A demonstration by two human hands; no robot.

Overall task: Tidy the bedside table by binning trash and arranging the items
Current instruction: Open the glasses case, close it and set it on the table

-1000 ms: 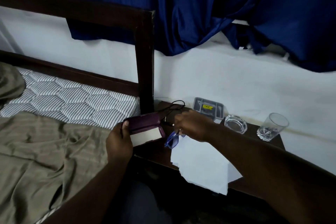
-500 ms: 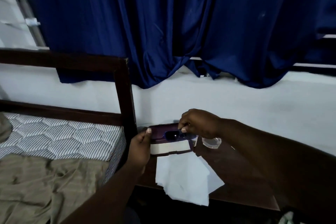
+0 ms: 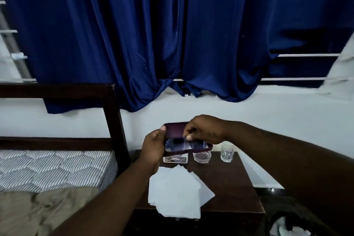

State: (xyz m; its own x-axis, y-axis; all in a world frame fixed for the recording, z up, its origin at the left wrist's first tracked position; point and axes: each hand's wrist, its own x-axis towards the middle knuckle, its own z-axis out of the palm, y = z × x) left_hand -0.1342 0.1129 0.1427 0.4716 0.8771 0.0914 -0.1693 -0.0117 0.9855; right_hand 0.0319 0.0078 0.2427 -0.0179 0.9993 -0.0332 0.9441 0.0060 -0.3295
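Note:
A maroon glasses case [image 3: 175, 129] is held open above the back of the dark wooden bedside table [image 3: 235, 182]. My left hand [image 3: 153, 149] grips its left end. Blue-framed glasses [image 3: 183, 144] lie inside the case, and my right hand [image 3: 203, 130] pinches them at the top with fingertips. White sheets of paper [image 3: 176, 191] lie spread on the table's front, overhanging its edge. A small printed box [image 3: 174, 159] lies flat under the case.
A glass ashtray [image 3: 202, 156] and an empty drinking glass [image 3: 227, 152] stand at the table's back right. The bed with striped mattress [image 3: 53, 168] and dark headboard post [image 3: 115, 120] is at the left. Blue curtains [image 3: 172, 34] hang behind. White crumpled stuff [image 3: 287, 229] lies on the floor, lower right.
Both hands lifted the case higher above the table. The glasses went from lying on top of the case to inside it. The view shifted right and tilted up.

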